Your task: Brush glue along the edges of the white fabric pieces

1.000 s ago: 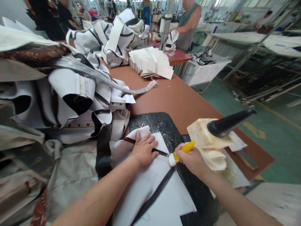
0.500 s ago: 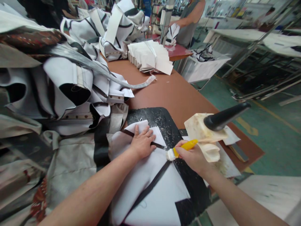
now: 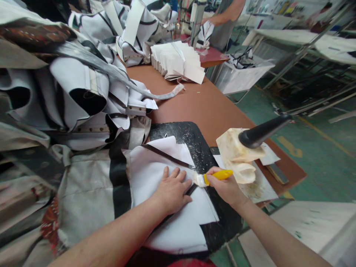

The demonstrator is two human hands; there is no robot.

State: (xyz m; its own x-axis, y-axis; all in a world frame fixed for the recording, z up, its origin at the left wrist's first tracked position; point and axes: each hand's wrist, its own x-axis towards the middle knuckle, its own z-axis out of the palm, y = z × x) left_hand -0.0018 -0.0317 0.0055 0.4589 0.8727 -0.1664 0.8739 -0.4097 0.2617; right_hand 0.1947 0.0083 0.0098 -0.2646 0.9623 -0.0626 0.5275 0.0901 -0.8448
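Note:
My right hand (image 3: 222, 185) grips the yellow handle of a paintbrush (image 3: 219, 175). Its pale bristles rest on the edge of a white fabric piece (image 3: 155, 174) crossed by dark strips. On that fabric my left hand (image 3: 174, 189) lies flat with fingers spread, just left of the bristles. Underneath is a black board (image 3: 191, 135) speckled with white bits. To the right of the brush stands a cream, glue-stained container (image 3: 232, 146), with a black conical piece (image 3: 261, 133) sticking out of it at a slant.
White and black sewn pieces (image 3: 83, 92) are heaped at the left. A fanned stack of white cards (image 3: 178, 61) sits farther back on the brown table (image 3: 191, 102). Beyond it, a person (image 3: 225, 22) works at a machine. A white bin (image 3: 239, 76) stands right of the table.
My left hand has slid down the fabric toward me, uncovering the upper dark strip. The brush has shifted slightly left along the fabric's edge. The whole view has tilted a little.

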